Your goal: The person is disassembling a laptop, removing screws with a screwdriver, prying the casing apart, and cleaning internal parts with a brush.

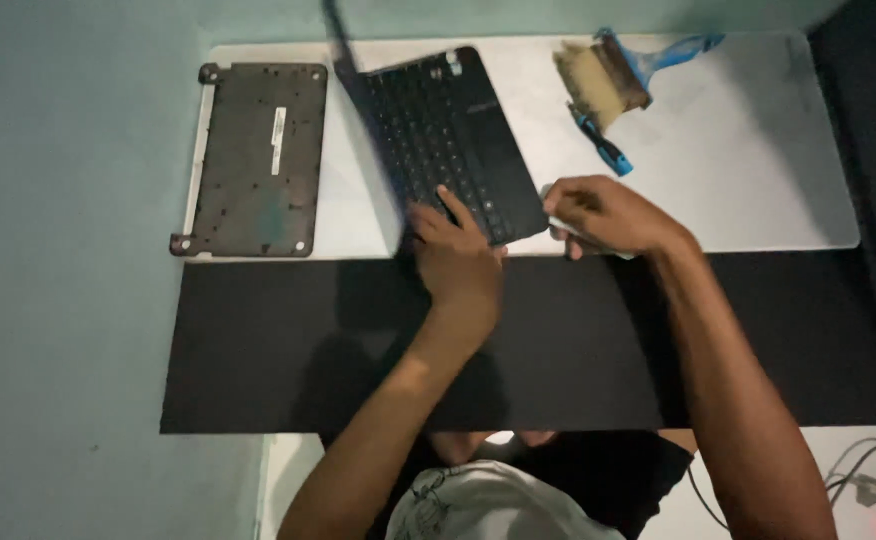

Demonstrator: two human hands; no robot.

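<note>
While a dark laptop bottom cover point(258, 158) with a pale sticker lies flat at the far left of the white surface point(758, 170), well apart from both hands, the open black laptop point(448, 140) sits just right of it, tilted at an angle, its near corner reaching the edge of the black mat point(258, 350). On that near corner rests the left hand point(458, 262), loosely spread, fingers extended and pressing flat on the keyboard, gripping nothing. Just beside the laptop's right corner is the right hand point(608, 215), curled over a small pale object point(583, 238) held against the surface; the object is mostly hidden, so its kind cannot be told. Beyond the right hand, near the back of the surface, lie a blue-handled brush point(608, 80) with pale bristles and a slim blue and black tool point(603, 148) touching it.
</note>
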